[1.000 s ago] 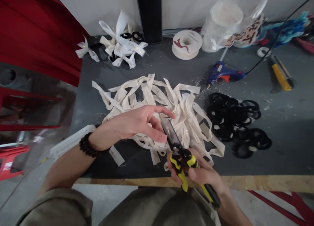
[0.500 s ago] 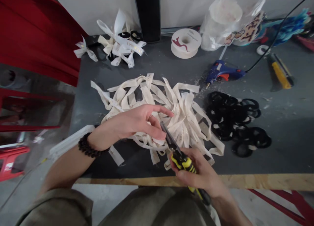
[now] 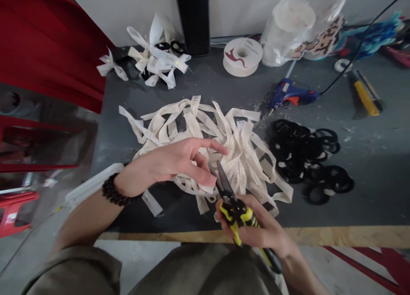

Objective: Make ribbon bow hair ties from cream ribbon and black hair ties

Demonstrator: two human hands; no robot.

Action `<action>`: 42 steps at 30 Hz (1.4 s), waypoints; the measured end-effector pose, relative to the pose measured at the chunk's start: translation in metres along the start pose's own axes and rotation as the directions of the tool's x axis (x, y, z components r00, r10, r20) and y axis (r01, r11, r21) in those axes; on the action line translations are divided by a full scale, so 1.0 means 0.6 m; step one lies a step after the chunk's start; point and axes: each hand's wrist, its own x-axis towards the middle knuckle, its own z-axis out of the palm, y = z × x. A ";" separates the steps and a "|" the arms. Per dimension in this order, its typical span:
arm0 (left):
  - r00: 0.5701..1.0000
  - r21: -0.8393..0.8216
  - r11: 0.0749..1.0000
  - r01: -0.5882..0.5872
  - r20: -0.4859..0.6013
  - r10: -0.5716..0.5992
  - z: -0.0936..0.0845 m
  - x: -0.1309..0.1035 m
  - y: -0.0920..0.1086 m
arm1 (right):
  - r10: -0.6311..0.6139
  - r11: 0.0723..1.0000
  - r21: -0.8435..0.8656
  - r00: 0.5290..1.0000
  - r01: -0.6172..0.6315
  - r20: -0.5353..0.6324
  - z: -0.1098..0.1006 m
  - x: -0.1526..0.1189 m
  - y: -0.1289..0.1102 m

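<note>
Over a tangled pile of cream ribbons with printed lettering, my left hand is closed, thumb against fingers, on a ribbon end that shows as a small pale piece below the thumb. Its index finger points out to the right. My right hand grips yellow-and-black snips by the handles. The blades are spread apart and point up and left, with the tips just right of my left fingertips. Part of the held ribbon is hidden by my left hand.
Black hair ties lie heaped on the right. Behind are a blue glue gun, a ribbon spool, a yellow cutter knife and finished bows. The grey tabletop has a wooden front edge.
The snips' blades, nearly closed before, have spread apart, and their handles have opened in my right hand. My left hand has hardly moved.
</note>
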 end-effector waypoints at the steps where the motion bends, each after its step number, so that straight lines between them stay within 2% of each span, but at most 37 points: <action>1: 1.000 -0.003 1.000 -0.003 -0.005 0.003 0.000 0.001 -0.001 | -0.010 1.000 -0.017 1.000 0.010 0.001 0.000 0.000 0.001; 6: 0.998 -0.010 1.000 -0.007 -0.068 0.007 0.001 0.003 -0.004 | -0.018 0.993 -0.113 0.999 0.013 -0.043 -0.001 0.000 0.005; 8: 0.999 -0.010 1.000 -0.002 -0.046 0.001 0.001 0.000 -0.002 | -0.006 0.991 -0.132 1.000 0.005 -0.007 -0.001 0.000 0.005; 13: 1.000 -0.034 0.999 -0.010 -0.002 0.010 -0.001 -0.005 -0.002 | 0.016 0.999 0.045 0.994 -0.021 0.107 0.003 0.002 0.000; 16: 1.000 -0.042 0.999 -0.002 0.008 0.002 -0.003 -0.003 -0.005 | 0.035 0.997 0.057 0.993 -0.042 0.116 0.004 0.003 0.000; 20: 1.000 -0.035 0.999 -0.020 0.017 0.020 -0.005 -0.001 -0.005 | 0.006 0.998 0.061 0.998 -0.010 0.064 0.008 -0.002 0.001; 23: 0.988 -0.039 0.989 -0.141 -0.072 0.138 -0.006 -0.003 -0.002 | -0.022 0.995 0.091 0.998 0.028 -0.060 0.012 -0.012 -0.006; 25: 0.931 -0.075 0.952 -0.297 -0.243 0.271 -0.005 -0.003 -0.001 | -0.065 0.995 0.065 0.982 0.078 -0.177 0.010 -0.020 -0.018; 27: 0.822 -0.110 0.890 -0.442 -0.447 0.353 -0.003 0.000 -0.002 | -0.137 0.990 -0.018 0.950 0.138 -0.281 0.001 -0.028 -0.036; 29: 0.735 -0.150 0.845 -0.513 -0.586 0.342 0.001 0.006 -0.004 | -0.203 0.978 -0.126 0.897 0.166 -0.393 -0.012 -0.033 -0.062; 31: 0.719 -0.216 0.831 -0.512 -0.638 0.277 0.004 0.013 -0.006 | -0.273 0.945 -0.301 0.819 0.129 -0.504 -0.027 -0.032 -0.095; 32: 0.730 -0.254 0.828 -0.499 -0.639 0.244 0.005 0.016 -0.007 | -0.329 0.890 -0.448 0.794 0.081 -0.511 -0.035 -0.029 -0.113; 33: 0.744 -0.289 0.824 -0.487 -0.632 0.218 0.005 0.018 -0.008 | -0.393 0.783 -0.622 0.794 0.023 -0.464 -0.043 -0.022 -0.132; 35: 0.768 -0.332 0.816 -0.474 -0.610 0.198 0.006 0.021 -0.010 | -0.608 0.409 -0.902 0.696 -0.138 -0.382 -0.056 0.000 -0.166; 36: 0.777 -0.342 0.814 -0.470 -0.598 0.198 0.006 0.022 -0.011 | -0.690 0.229 -0.951 0.655 -0.208 -0.310 -0.062 0.015 -0.181; 37: 0.785 -0.348 0.813 -0.468 -0.587 0.201 0.007 0.023 -0.012 | -0.736 0.098 -0.962 0.632 -0.254 -0.242 -0.066 0.033 -0.195; 39: 0.793 -0.354 0.814 -0.461 -0.575 0.199 0.009 0.026 -0.015 | -0.777 -0.045 -0.956 0.612 -0.289 -0.149 -0.073 0.077 -0.216; 42: 0.800 -0.365 0.813 -0.454 -0.568 0.192 0.016 0.031 -0.022 | -0.753 -0.087 -0.954 0.646 -0.288 -0.126 -0.079 0.149 -0.241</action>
